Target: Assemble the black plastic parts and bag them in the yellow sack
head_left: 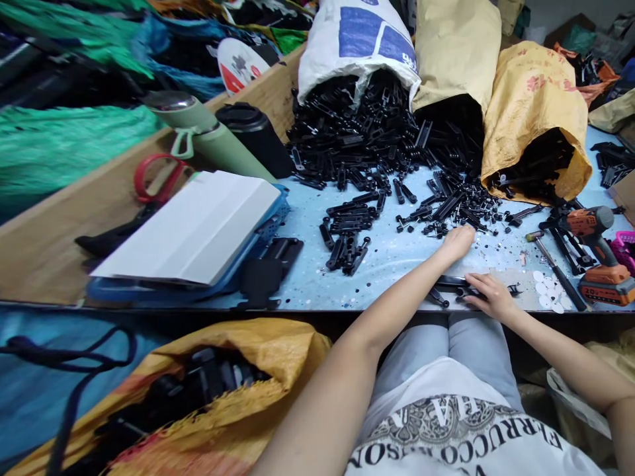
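My left hand point(459, 242) reaches to the near edge of a scatter of small black-headed screws point(483, 208). Its fingers curl downward, and whatever they pinch is hidden. Close to the table's front edge, my right hand point(491, 296) grips a long black bar-shaped part point(452, 281) lying flat, fingers over its top. Another small black piece point(438, 297) lies just left of that hand. Beyond my left hand are loose black clip-like parts point(449, 205), and a group of similar black parts point(347, 231) sits farther left.
A white sack point(360, 39), a tan sack point(456, 46) and a yellow sack point(536, 99) spill black parts at the back. To the right lie a cordless drill point(598, 248), a hammer point(555, 268) and white discs point(548, 289). Leftward are a white board point(193, 225), scissors point(153, 182) and a green bottle point(213, 135).
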`<move>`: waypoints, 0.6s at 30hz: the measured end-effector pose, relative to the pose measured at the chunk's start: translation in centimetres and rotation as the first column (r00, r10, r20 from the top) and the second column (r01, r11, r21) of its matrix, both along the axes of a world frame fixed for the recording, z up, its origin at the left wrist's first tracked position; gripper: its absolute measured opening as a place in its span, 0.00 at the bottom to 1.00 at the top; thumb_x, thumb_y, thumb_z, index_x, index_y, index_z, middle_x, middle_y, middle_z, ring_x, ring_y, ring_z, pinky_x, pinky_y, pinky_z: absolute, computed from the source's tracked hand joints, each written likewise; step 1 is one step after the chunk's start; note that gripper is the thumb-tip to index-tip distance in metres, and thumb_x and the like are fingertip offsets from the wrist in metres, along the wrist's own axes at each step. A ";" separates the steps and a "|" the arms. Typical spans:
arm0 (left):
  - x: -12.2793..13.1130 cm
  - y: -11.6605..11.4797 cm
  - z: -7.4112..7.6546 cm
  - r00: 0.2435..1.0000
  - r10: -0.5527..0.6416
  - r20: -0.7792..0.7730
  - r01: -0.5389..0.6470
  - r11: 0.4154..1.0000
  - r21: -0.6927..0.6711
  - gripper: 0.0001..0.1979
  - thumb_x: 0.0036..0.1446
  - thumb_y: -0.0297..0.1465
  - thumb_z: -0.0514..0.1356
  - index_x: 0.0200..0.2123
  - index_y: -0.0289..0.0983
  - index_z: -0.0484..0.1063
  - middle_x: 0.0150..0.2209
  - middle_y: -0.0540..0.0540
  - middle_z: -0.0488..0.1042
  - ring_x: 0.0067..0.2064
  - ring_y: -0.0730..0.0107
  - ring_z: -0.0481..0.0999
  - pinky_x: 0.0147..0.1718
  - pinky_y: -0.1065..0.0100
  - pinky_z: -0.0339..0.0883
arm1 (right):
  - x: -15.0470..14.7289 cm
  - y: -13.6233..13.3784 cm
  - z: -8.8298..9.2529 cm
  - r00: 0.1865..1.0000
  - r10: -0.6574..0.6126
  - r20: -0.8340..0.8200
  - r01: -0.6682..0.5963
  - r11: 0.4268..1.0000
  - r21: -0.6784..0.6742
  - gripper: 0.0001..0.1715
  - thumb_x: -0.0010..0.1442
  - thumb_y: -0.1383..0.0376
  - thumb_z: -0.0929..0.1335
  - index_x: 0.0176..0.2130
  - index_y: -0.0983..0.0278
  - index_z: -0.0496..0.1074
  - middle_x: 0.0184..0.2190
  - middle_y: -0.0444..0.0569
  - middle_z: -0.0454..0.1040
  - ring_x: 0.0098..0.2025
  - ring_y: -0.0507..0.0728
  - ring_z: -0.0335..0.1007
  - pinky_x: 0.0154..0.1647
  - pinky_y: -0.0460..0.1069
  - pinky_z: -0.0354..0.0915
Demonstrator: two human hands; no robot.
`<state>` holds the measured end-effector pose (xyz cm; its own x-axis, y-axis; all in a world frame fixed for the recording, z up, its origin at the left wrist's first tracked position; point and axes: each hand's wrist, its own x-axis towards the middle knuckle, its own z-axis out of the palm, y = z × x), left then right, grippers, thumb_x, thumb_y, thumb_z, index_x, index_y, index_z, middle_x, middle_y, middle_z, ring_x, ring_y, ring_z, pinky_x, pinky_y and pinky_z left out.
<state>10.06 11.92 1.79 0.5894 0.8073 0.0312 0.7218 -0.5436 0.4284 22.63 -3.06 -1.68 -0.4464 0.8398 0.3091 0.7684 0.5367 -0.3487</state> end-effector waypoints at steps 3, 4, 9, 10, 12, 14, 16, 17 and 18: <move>-4.4 -2.3 0.6 0.942 0.159 0.295 -0.136 0.986 -0.098 0.10 0.59 0.31 0.53 0.41 0.34 0.71 0.40 0.41 0.74 0.42 0.65 0.73 0.42 0.66 0.65 | 0.7 -0.5 -1.1 0.998 0.015 0.068 -0.016 1.000 0.020 0.31 0.62 0.58 0.63 0.62 0.62 0.56 0.48 0.53 0.71 0.46 0.59 0.67 0.42 0.53 0.65; -6.4 -3.3 0.6 0.853 0.267 0.449 -0.176 0.956 -0.235 0.11 0.58 0.33 0.54 0.39 0.34 0.71 0.36 0.43 0.75 0.37 0.68 0.74 0.38 0.67 0.66 | 0.9 -0.5 -1.3 0.996 0.025 0.082 -0.026 1.000 0.016 0.31 0.63 0.58 0.63 0.62 0.61 0.54 0.47 0.53 0.71 0.45 0.59 0.67 0.42 0.53 0.65; -13.8 -7.8 -0.1 0.420 0.732 0.537 -0.058 0.612 -0.788 0.20 0.43 0.43 0.65 0.31 0.32 0.72 0.24 0.48 0.72 0.23 0.75 0.70 0.24 0.73 0.62 | 1.3 -0.2 -1.9 0.996 0.051 0.071 -0.054 0.998 0.036 0.32 0.63 0.59 0.62 0.64 0.60 0.51 0.45 0.53 0.72 0.44 0.59 0.67 0.41 0.53 0.64; -14.3 -8.4 -0.3 0.387 0.764 0.516 -0.037 0.572 -0.819 0.21 0.39 0.43 0.67 0.30 0.32 0.72 0.23 0.49 0.72 0.23 0.76 0.70 0.24 0.73 0.61 | 1.3 -0.1 -2.0 0.996 0.052 0.071 -0.055 0.998 0.039 0.33 0.63 0.59 0.62 0.64 0.60 0.51 0.44 0.53 0.72 0.43 0.58 0.67 0.41 0.53 0.64; -14.4 -9.0 -0.6 0.366 0.786 0.498 -0.030 0.545 -0.838 0.22 0.34 0.43 0.69 0.28 0.32 0.72 0.22 0.49 0.72 0.23 0.77 0.70 0.24 0.74 0.62 | 1.4 -0.1 -2.1 0.995 0.060 0.077 -0.063 0.997 0.042 0.32 0.63 0.59 0.62 0.64 0.61 0.51 0.44 0.53 0.72 0.42 0.58 0.67 0.41 0.53 0.64; -14.0 -9.2 -0.7 0.373 0.776 0.508 -0.076 0.571 -0.817 0.22 0.34 0.43 0.69 0.27 0.33 0.72 0.22 0.50 0.72 0.22 0.76 0.69 0.24 0.73 0.62 | 1.4 -0.1 -2.1 0.994 0.066 0.087 -0.070 0.997 0.045 0.32 0.63 0.59 0.62 0.64 0.62 0.51 0.44 0.54 0.72 0.42 0.58 0.67 0.41 0.53 0.64; -13.7 -9.2 -0.6 0.407 0.745 0.529 -0.148 0.625 -0.766 0.21 0.36 0.44 0.67 0.27 0.33 0.72 0.21 0.50 0.71 0.22 0.76 0.69 0.24 0.73 0.62 | 1.4 -0.2 -2.0 0.993 0.062 0.102 -0.066 0.997 0.043 0.32 0.64 0.59 0.61 0.64 0.62 0.52 0.44 0.54 0.72 0.42 0.58 0.67 0.41 0.53 0.64; -13.7 -9.1 -0.4 0.443 0.721 0.533 -0.176 0.653 -0.737 0.20 0.38 0.44 0.66 0.26 0.34 0.71 0.21 0.50 0.71 0.22 0.76 0.68 0.23 0.73 0.62 | 1.4 -0.2 -1.9 0.992 0.060 0.112 -0.064 0.997 0.037 0.31 0.64 0.59 0.61 0.63 0.62 0.52 0.44 0.54 0.72 0.42 0.58 0.67 0.41 0.53 0.64; -13.7 -9.1 -0.3 0.491 0.692 0.529 -0.190 0.678 -0.710 0.18 0.40 0.44 0.65 0.26 0.34 0.72 0.20 0.51 0.70 0.21 0.76 0.67 0.23 0.73 0.62 | 1.4 -0.3 -1.8 0.990 0.060 0.124 -0.064 0.998 0.027 0.31 0.64 0.59 0.61 0.63 0.62 0.52 0.44 0.54 0.72 0.43 0.58 0.67 0.41 0.52 0.64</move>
